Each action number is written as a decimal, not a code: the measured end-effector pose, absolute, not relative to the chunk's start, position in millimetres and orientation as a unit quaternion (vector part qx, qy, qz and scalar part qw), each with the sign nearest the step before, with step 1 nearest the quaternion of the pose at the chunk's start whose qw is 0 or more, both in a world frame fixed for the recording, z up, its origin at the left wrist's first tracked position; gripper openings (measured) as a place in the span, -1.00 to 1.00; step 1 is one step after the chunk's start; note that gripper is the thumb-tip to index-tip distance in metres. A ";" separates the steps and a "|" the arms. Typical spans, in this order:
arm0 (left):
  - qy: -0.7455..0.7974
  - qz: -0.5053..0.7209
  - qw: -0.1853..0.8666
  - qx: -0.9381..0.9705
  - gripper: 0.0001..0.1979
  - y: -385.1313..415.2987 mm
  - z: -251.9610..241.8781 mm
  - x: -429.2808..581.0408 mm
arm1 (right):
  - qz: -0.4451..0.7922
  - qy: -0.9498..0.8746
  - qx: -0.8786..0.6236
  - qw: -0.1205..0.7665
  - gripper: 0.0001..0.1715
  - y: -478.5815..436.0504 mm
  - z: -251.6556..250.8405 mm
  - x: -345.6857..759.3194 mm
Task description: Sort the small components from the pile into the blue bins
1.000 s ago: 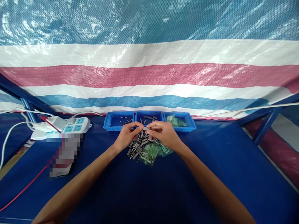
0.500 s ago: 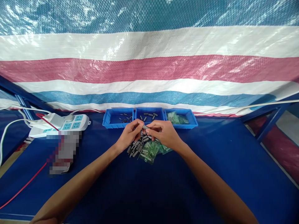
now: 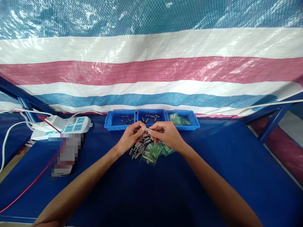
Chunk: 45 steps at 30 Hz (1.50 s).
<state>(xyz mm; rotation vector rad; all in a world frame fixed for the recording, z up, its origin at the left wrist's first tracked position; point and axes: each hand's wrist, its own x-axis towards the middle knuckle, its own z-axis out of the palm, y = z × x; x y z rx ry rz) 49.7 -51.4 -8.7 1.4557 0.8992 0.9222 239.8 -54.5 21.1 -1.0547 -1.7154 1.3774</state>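
Note:
Pinched between my two hands is a small grey rod-like piece (image 3: pixel 147 129). My left hand (image 3: pixel 131 136) is closed with thumb and forefinger at its left end. Fingers of my right hand (image 3: pixel 167 135) are closed on its right end. Just below the hands lies a pile of dark grey blocks and thin metal pins (image 3: pixel 137 150), partly covered by the fingers. Beside that pile, under my right hand, are small green-tinted clear packets (image 3: pixel 152 153) with pale pieces inside.
Behind the hands stand three blue bins: a left bin (image 3: pixel 118 127) with thin dark pins, a middle bin (image 3: pixel 151 111) with grey pieces, a right bin (image 3: pixel 188 128) with green packets. At left are a power strip (image 3: pixel 81 124), a red cable (image 3: pixel 30 187) and a blurred object (image 3: pixel 67 154).
The grey piece has turned slightly and lies more level between my fingertips. Both hands stay nearly in place. The whole view has shifted a little.

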 end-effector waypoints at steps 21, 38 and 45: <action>0.391 0.388 0.597 0.583 -0.68 -52.6 -7.2 54.0 | 0.409 -0.718 -0.448 0.341 -0.82 -56.6 22.8 237.9; 0.396 0.391 0.624 0.548 -0.67 -54.8 -1.9 53.9 | 0.195 -0.803 -0.439 0.352 -0.85 -60.3 18.8 234.3; 0.373 0.381 0.688 0.493 -0.74 -51.1 -2.2 50.5 | 0.201 -0.817 -0.395 0.368 -0.83 -56.7 19.6 238.4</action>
